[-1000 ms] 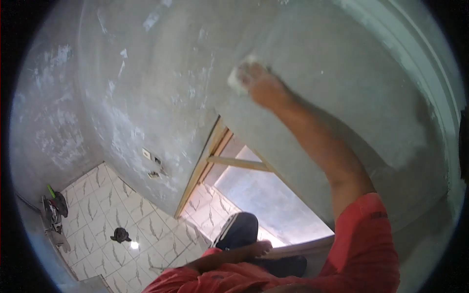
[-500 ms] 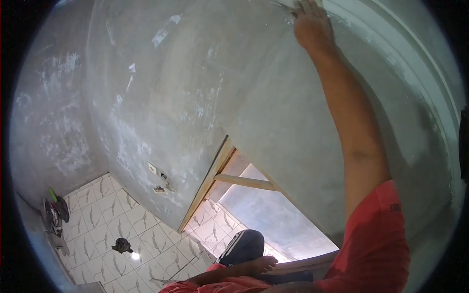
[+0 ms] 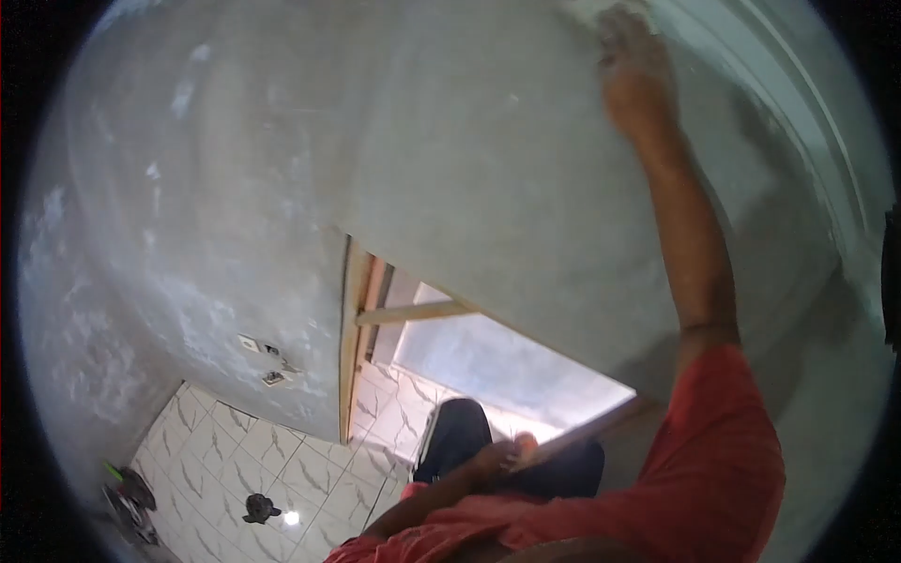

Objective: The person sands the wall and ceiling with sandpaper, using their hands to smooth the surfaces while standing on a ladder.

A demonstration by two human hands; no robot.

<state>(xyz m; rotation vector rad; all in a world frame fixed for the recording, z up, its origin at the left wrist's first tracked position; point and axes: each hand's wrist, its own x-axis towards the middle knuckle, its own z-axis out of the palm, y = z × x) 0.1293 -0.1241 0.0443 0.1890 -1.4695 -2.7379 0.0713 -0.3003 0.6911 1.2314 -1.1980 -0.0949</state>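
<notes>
Right hand [image 3: 633, 80] pressed on wall [image 3: 469, 159], grip unclear | left hand [image 3: 502, 457] on frame [image 3: 582, 433], grip unclear

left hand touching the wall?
No. The left hand rests low on the wooden door frame; only the right hand presses the wall.

right hand [image 3: 638, 80]: raised high overhead on a nearly straight bare arm, palm pressed flat forward, fingers blurred. left hand [image 3: 507, 458]: held low near the body, forearm bent across, fingers loosely curled.
</notes>
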